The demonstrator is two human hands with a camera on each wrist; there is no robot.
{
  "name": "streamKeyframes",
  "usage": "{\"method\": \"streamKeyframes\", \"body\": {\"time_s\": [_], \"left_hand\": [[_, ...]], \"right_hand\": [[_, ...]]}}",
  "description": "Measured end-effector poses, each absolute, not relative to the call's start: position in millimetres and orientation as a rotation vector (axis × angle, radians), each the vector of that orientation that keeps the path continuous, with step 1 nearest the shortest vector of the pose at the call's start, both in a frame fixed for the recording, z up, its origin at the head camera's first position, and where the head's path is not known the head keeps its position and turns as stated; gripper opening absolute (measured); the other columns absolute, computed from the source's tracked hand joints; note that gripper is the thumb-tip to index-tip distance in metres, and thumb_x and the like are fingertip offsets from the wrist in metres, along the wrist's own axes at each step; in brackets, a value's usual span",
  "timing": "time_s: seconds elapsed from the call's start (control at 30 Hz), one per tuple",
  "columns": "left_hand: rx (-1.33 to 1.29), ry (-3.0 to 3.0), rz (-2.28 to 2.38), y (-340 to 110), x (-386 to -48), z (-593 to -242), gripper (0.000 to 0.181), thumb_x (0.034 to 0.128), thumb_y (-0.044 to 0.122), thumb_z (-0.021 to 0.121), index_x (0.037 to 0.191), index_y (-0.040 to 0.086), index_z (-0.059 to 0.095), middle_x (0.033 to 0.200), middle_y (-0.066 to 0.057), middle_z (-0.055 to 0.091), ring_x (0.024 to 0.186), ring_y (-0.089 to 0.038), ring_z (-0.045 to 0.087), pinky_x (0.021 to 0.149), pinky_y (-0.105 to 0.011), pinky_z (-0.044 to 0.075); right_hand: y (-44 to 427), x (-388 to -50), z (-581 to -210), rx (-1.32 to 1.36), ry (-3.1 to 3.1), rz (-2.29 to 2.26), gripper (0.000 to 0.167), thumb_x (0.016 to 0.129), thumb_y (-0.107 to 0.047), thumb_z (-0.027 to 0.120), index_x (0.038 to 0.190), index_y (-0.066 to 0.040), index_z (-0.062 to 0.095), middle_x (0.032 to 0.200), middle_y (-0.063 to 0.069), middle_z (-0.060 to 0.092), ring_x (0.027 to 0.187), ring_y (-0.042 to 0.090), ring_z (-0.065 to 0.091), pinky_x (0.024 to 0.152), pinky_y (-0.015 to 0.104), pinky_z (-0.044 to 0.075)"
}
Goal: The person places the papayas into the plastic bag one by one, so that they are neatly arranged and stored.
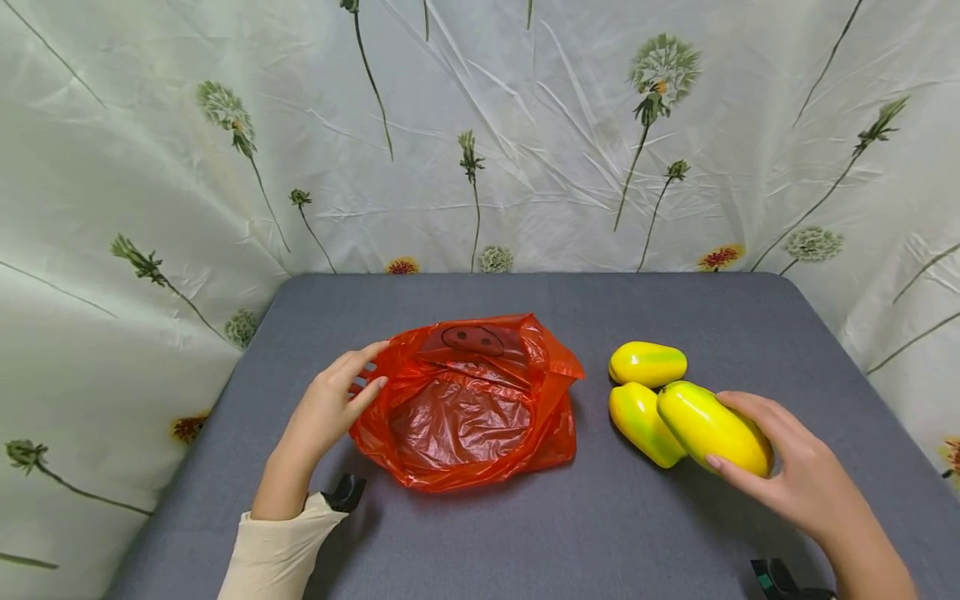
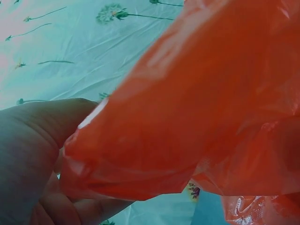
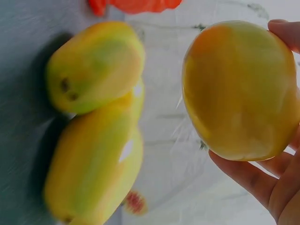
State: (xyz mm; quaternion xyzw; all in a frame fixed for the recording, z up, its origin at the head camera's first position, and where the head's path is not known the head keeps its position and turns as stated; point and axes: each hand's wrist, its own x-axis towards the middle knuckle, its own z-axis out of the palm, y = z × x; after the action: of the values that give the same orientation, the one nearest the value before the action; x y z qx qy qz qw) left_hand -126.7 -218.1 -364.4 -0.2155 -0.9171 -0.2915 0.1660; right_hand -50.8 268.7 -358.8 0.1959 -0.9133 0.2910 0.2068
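A red plastic bag [image 1: 461,421] stands on the table with its wide mouth open upward, and a printed face shows on its far wall. My left hand [image 1: 330,400] holds the left edge of the bag, the thumb on one side and fingers partly behind the film, as the left wrist view [image 2: 33,145] also has it. In my right hand [image 1: 795,467] is a yellow-green papaya [image 1: 712,427], gripped between thumb and fingers and raised off the table. Two similar papayas lie touching to the left of it, one farther back [image 1: 647,364] and one nearer [image 1: 643,423].
The grey table [image 1: 465,542] carries the bag and papayas. A pale curtain [image 1: 555,125] with a dandelion print hangs behind the table's far edge and along its sides. Black wrist straps show at both wrists.
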Motion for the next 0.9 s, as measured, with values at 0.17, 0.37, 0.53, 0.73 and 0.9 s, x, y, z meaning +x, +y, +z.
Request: {"method": "streamKeyframes", "body": {"time_s": [0.17, 0.37, 0.53, 0.73, 0.9], "left_hand": [[-0.610, -2.619, -0.825, -217.7, -126.5, -364.3, 0.050, 0.0803, 0.007, 0.067, 0.127, 0.012, 0.050, 0.105, -0.009, 0.057, 0.083, -0.020, 0.057, 0.066, -0.036, 0.052], [-0.605, -2.623, -0.825, -217.3, -126.8, -364.1, 0.050, 0.0809, 0.007, 0.067, 0.127, 0.012, 0.050, 0.107, -0.009, 0.057, 0.083, -0.020, 0.057, 0.066, -0.036, 0.052], [-0.610, -2.616, -0.824, -217.5, -127.2, -364.1, 0.050, 0.0806, 0.007, 0.067, 0.127, 0.012, 0.050, 0.107, -0.008, 0.057, 0.085, -0.019, 0.056, 0.066, -0.035, 0.051], [-0.605, -2.622, -0.821, -218.1, -126.2, -364.3, 0.051, 0.0797, 0.005, 0.067, 0.128, 0.011, 0.050, 0.106, -0.008, 0.057, 0.086, -0.020, 0.056, 0.065, -0.036, 0.052], [-0.612, -2.614, -0.814, -218.1, -126.4, -363.9, 0.051, 0.0798, 0.005, 0.067, 0.127, 0.011, 0.050, 0.107, -0.008, 0.057, 0.085, -0.020, 0.056, 0.065, -0.035, 0.052]], "right_hand": [[252.8, -67.6, -345.6, 0.730, -2.478, 0.825, 0.072, 0.056, -0.012, 0.083, 0.121, -0.006, 0.054, 0.116, 0.002, 0.052, 0.107, 0.001, 0.041, 0.087, 0.008, 0.029], [227.7, -83.7, -337.0, 0.883, -2.436, 0.793, 0.063, 0.067, -0.034, 0.078, 0.121, -0.009, 0.055, 0.118, 0.004, 0.053, 0.108, 0.012, 0.045, 0.091, 0.010, 0.029], [202.1, -95.6, -330.3, 1.022, -2.389, 0.804, 0.059, 0.074, -0.041, 0.071, 0.120, -0.008, 0.055, 0.119, 0.004, 0.054, 0.107, 0.018, 0.047, 0.093, 0.013, 0.030], [169.4, -108.7, -325.5, 1.200, -2.338, 0.827, 0.058, 0.079, -0.045, 0.064, 0.121, -0.006, 0.053, 0.119, 0.005, 0.053, 0.107, 0.020, 0.049, 0.093, 0.022, 0.035], [141.4, -115.7, -326.9, 1.310, -2.365, 0.816, 0.059, 0.079, -0.046, 0.063, 0.123, -0.009, 0.052, 0.123, 0.005, 0.050, 0.111, 0.019, 0.048, 0.090, 0.034, 0.041]]}}
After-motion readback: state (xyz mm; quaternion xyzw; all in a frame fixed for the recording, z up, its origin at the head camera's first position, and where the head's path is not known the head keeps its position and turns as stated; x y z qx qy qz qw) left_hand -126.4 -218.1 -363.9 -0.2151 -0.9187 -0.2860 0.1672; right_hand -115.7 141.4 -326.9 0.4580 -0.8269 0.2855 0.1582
